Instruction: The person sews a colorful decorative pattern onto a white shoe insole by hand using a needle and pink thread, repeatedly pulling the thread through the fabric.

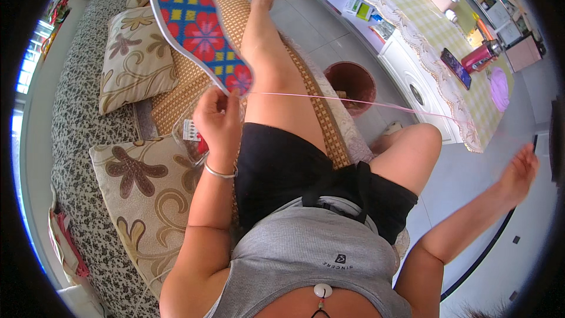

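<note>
Grey top (306, 244) fills six o'clock, left hand (216, 119) at ten pinches the insole (200, 32), and pink thread (312, 96) may snap if right hand (519, 174) at three, grip unclear, overpulls.

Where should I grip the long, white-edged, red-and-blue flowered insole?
Probably the white left edge of the insole, coming from the left: it lies exposed, while the left hand pinches the narrow lower end and thin pink thread runs off right.
</note>
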{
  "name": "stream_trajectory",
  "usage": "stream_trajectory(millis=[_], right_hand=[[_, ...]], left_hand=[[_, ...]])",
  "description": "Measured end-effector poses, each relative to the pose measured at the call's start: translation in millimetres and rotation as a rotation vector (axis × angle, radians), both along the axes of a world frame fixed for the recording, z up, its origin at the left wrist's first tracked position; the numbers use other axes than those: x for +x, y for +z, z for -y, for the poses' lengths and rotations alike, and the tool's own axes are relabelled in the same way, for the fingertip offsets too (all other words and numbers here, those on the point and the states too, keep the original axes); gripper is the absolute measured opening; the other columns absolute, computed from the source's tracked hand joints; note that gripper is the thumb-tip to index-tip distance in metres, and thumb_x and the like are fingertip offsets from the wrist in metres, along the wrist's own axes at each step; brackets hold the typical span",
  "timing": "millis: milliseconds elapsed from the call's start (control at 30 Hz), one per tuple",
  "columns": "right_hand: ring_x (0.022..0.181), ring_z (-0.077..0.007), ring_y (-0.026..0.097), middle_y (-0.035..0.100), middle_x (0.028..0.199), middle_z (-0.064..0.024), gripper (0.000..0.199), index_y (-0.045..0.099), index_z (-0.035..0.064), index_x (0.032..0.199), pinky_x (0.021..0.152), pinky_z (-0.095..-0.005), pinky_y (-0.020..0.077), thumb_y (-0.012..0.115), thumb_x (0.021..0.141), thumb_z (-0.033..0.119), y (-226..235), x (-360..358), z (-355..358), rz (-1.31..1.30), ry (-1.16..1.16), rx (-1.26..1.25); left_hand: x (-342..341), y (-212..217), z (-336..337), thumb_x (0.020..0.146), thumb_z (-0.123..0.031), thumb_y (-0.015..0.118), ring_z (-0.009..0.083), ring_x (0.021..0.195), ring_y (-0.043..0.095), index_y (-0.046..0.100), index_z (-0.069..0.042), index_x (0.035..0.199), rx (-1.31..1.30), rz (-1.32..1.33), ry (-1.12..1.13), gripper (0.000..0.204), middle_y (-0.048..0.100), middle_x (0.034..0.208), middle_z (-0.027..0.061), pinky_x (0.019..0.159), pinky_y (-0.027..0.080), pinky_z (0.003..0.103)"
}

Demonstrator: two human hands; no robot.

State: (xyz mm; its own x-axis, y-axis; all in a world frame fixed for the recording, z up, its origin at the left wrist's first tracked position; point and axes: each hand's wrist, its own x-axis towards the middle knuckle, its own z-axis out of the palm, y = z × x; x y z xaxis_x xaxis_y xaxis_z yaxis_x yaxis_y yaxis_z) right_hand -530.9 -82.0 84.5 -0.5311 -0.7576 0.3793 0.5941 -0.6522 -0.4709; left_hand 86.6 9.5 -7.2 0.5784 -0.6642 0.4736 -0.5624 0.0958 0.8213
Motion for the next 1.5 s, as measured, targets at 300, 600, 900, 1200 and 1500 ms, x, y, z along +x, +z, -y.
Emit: stream_trajectory(millis=[300,600,900,1200,1500], right_hand=[[0.072,-0.0154,0.056,0.060,0.089,-0.0107,0.020,0.056,-0.0059,0.101,0.067,-0.0243,0.0466,0.056,0.082,0.002,-25.8,214.2,-37.9,-0.745,-0.228,0.256],[0.056,-0.0224,0.052,0.051,0.064,-0.0055,0.019,0.061,0.0031,0.086,0.049,-0.0330,0.0418,0.067,0.069,-0.001,-34.9,356.7,-67.4,-1.480,-0.114,-0.213],[0.055,-0.0208,0.051,0.047,0.063,-0.0041,0.019,0.061,0.0028,0.085,0.048,-0.0317,0.0418,0.067,0.068,0.001,-41.0,365.3,-70.8,-1.515,-0.114,-0.261],[0.056,-0.0207,0.050,0.045,0.063,-0.0043,0.019,0.060,0.0023,0.086,0.047,-0.0321,0.0415,0.066,0.068,0.002,-38.7,363.7,-73.4,-1.583,-0.112,-0.269],[0.058,-0.0209,0.051,0.046,0.065,-0.0044,0.018,0.059,0.0027,0.086,0.049,-0.0322,0.0422,0.066,0.069,0.004,-36.0,360.9,-74.7,-1.606,-0.083,-0.250]], left_hand=[[-52.7,18.6,-2.0,0.086,-0.002,0.061,0.0091,0.058,0.050,0.060,0.000,0.085,-0.023,-0.807,-0.482,0.002,0.061,0.073,0.0044,0.054,0.041,0.023],[-91.0,35.3,-17.1,0.086,0.000,0.064,0.0046,0.068,0.054,0.060,0.000,0.091,-0.031,-0.784,-0.604,0.006,0.064,0.083,0.0026,0.060,0.042,0.017],[-94.3,39.5,-24.0,0.086,0.004,0.062,0.0062,0.078,0.058,0.059,0.002,0.093,-0.114,-0.645,-0.632,0.008,0.064,0.087,0.0028,0.069,0.046,0.019],[-92.1,37.3,-27.4,0.085,0.004,0.063,0.0063,0.076,0.058,0.060,0.003,0.092,-0.077,-0.536,-0.603,0.008,0.062,0.091,0.0040,0.068,0.046,0.019],[-92.4,31.0,-28.1,0.082,0.005,0.066,0.0047,0.068,0.051,0.061,0.002,0.088,-0.068,-0.420,-0.557,0.008,0.058,0.086,0.0024,0.060,0.041,0.018]])
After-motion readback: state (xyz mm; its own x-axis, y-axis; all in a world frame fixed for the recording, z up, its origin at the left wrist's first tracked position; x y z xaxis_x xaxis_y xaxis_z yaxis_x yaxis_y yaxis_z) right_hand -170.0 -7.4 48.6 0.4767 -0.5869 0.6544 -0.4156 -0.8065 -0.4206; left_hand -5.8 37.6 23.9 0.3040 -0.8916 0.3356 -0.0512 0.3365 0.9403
